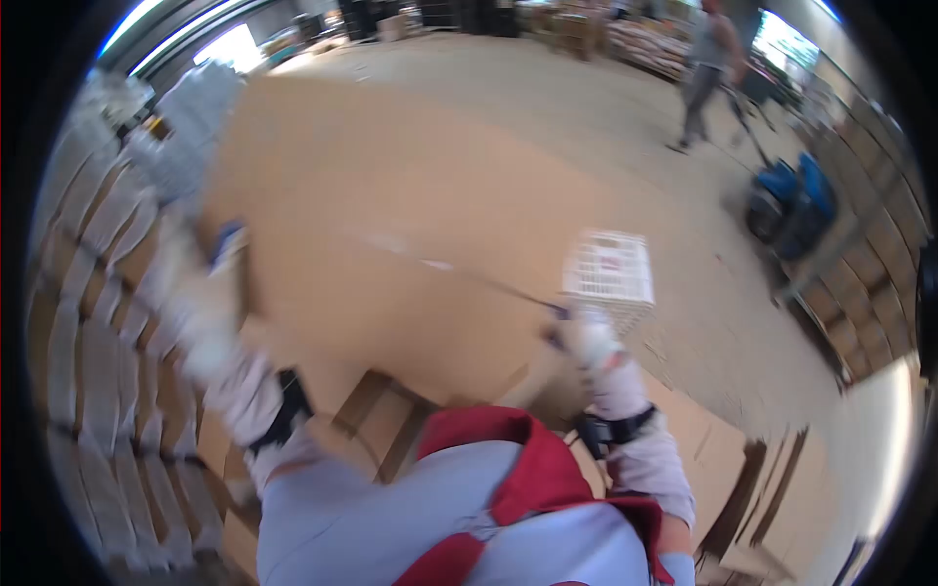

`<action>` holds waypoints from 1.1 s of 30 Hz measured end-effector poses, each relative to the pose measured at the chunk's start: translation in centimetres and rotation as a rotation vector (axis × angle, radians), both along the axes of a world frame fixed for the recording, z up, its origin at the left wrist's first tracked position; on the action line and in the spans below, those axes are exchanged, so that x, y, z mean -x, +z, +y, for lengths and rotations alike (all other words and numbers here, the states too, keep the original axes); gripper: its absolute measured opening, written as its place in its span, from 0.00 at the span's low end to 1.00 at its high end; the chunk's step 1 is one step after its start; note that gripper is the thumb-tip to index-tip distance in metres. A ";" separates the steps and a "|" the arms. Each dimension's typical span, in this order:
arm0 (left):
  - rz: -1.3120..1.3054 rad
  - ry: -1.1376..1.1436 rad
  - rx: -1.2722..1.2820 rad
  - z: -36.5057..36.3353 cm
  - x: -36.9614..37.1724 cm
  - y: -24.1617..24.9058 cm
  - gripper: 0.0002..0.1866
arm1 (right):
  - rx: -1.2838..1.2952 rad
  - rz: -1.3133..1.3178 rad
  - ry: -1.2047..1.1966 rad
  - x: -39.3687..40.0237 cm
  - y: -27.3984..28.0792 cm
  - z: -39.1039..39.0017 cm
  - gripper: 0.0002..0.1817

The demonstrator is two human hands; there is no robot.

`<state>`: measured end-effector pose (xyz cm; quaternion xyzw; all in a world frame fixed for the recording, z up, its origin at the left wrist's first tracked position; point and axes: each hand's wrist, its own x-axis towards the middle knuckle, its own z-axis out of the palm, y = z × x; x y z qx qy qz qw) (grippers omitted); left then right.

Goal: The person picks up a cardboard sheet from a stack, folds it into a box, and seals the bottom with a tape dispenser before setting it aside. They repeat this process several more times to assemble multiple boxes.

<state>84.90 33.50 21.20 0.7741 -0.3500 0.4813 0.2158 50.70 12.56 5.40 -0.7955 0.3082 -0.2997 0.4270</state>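
A large brown flattened cardboard box (391,186) stands tilted up in front of me, with a dark seam line running across it to the right. My left hand (200,298), in a white glove with blue at the fingers, is closed on its left edge. My right hand (589,337), gloved the same way, is closed at its right side, where the seam ends. Both hands are smeared by motion, and some fingers are hidden. More cardboard (386,415) with folded flaps lies below, close to my body.
Stacked cartons with whitish wrapping (103,361) stand close on my left. A white plastic crate (611,269) sits on the floor beyond my right hand. Farther right are a person (708,73), a blue pallet truck (791,200) and a carton stack (860,293).
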 end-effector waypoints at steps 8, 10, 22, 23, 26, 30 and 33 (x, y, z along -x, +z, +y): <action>0.959 -1.212 -0.052 -13.7 12.8 -8.0 0.27 | -0.323 0.068 0.022 7.7 -8.0 2.6 0.16; 1.416 -1.132 -0.485 -20.0 19.9 -11.9 0.24 | -0.572 -0.149 -0.282 16.1 -15.2 5.6 0.17; 0.203 -0.973 -1.889 -35.6 54.9 -55.7 0.58 | -0.813 -0.614 -1.752 27.7 -26.4 35.4 0.20; 0.063 -0.889 -1.890 -35.4 55.9 -56.2 0.61 | -0.851 -0.625 -1.815 26.4 -26.6 36.2 0.20; -0.018 -0.717 -1.957 -33.0 54.7 -58.9 0.63 | -0.947 -0.497 -1.861 22.8 -29.5 39.0 0.20; 0.093 -0.631 -1.977 -28.0 48.8 -62.2 0.66 | -1.093 -0.679 -1.806 19.4 -30.6 37.8 0.19; 0.132 -0.511 -2.023 -28.8 47.5 -62.3 0.66 | -1.127 -0.776 -1.750 19.0 -30.5 36.1 0.17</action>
